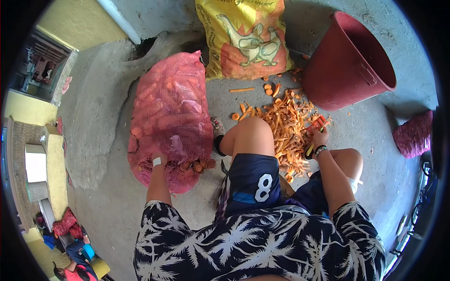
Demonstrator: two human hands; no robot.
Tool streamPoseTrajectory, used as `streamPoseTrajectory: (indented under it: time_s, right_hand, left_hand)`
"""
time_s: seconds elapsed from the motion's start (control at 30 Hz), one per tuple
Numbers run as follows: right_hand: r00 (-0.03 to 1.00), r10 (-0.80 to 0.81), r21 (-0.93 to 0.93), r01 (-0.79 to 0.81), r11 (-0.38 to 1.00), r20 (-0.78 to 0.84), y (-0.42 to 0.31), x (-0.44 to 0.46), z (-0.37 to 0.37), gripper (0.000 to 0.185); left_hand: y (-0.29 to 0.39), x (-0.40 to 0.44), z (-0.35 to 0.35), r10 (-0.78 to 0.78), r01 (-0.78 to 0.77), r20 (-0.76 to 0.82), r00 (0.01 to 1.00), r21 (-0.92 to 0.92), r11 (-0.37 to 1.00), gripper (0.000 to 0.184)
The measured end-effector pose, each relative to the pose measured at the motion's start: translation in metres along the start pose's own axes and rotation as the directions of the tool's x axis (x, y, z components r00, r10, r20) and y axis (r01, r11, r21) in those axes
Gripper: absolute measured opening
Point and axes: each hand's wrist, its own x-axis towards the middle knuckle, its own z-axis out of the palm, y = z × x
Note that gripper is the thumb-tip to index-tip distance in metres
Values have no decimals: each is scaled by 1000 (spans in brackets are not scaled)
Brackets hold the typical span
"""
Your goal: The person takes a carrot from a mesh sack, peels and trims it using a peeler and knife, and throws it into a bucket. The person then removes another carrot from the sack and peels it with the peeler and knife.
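My left hand point(160, 156) reaches into the lower part of a red mesh sack point(171, 107) full of carrots; its fingers are hidden by the netting. Some carrots point(198, 166) show at the sack's opening, just right of that hand. My right hand point(320, 137) is closed around a red-and-yellow hand tool point(318, 123), above the right edge of a pile of orange carrot peelings point(287, 124). Several cut carrot pieces point(268, 89) lie at the top of the pile.
Behind the peelings stand a yellow printed sack point(248, 42) and a tilted red bucket point(344, 65). A purple mesh sack point(413, 134) is at the right wall. Another person point(77, 267) sits at the lower left. My knees flank the pile's near side.
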Motion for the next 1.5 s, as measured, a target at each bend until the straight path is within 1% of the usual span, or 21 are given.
streamPoseTrajectory:
  time_s: [0.07,0.17,0.23,0.3,0.43,0.5,0.57,0.63,0.67,0.7,0.73,0.77,0.83,0.93,1.03,1.1,1.17,1.2,1.33,1.4,1.5]
  right_hand:
    - [994,101,69,-104,992,49,-28,-12,2,20]
    - [998,-4,230,-10,973,58,-60,-29,14,18]
    - [991,53,187,-76,979,122,-70,-33,14,20]
    - [991,44,201,-69,977,123,-64,-35,20,20]
    - [992,71,16,-73,997,103,-43,-22,21,27]
    - [992,71,113,-82,990,100,-60,-31,19,30]
    - [982,112,213,-143,967,152,-73,-36,19,29]
    - [972,97,337,-166,927,212,-91,-46,19,21]
    - [953,101,387,-210,898,284,-103,-50,17,17]
    - [930,100,431,-257,865,355,-112,-53,15,14]
    - [931,102,434,-258,863,349,-120,-55,12,14]
    - [891,72,480,-308,821,448,-128,-54,10,12]
    - [843,24,522,-355,776,537,-151,-62,2,10]
    - [805,-117,526,-263,809,582,-194,-83,-18,11]
    - [798,-268,468,-21,883,540,-206,-85,-28,12]
    - [806,-340,501,63,863,484,-207,-89,-28,20]
    - [665,-590,118,612,782,459,-183,-64,-26,24]
    - [641,-573,-25,677,735,511,-187,-67,-31,25]
    - [636,-394,-162,636,754,664,-191,-70,-34,26]
    - [488,-424,-20,674,739,763,-186,-62,-26,28]
    - [457,-364,-42,667,744,812,-194,-65,-25,28]
  left_hand:
    - [4,-13,-10,-4,-9,-67,998,-195,981,27]
    - [12,-90,-60,-59,-77,-205,977,-596,800,36]
    - [9,-138,-82,-181,-87,-327,928,-659,747,45]
    - [-17,-158,-64,-256,-93,-607,752,-483,871,48]
    - [-31,-215,-85,-269,-162,-602,752,-565,809,52]
    - [-38,-237,-90,-389,-3,-328,861,-767,642,54]
    - [-47,-261,-100,-317,-47,-467,825,-617,786,51]
    - [-69,-269,-109,-303,239,92,949,-837,493,43]
    - [-70,-274,-124,-234,268,198,952,-906,327,38]
    - [-60,-277,-139,-228,263,193,954,-905,334,38]
    - [-42,-275,-152,-37,59,63,997,-993,-97,41]
    - [-18,-273,-166,75,-77,-139,987,-838,-540,45]
    - [42,-256,-198,283,-43,-353,892,-689,-723,48]
    - [157,-236,-262,552,-83,-485,679,-797,-598,48]
    - [263,-191,-266,673,224,-222,706,-831,-509,50]
    - [323,-181,-268,691,239,-124,712,-883,-404,54]
    - [359,-180,-260,693,190,-117,711,-917,-350,57]
    - [368,-171,-248,722,181,-120,682,-928,-325,57]
    - [383,-162,-219,719,-53,-138,682,-989,-139,45]
    - [384,-163,-216,672,-389,-173,720,-903,184,39]
    - [382,-163,-215,657,-426,-190,730,-878,219,32]
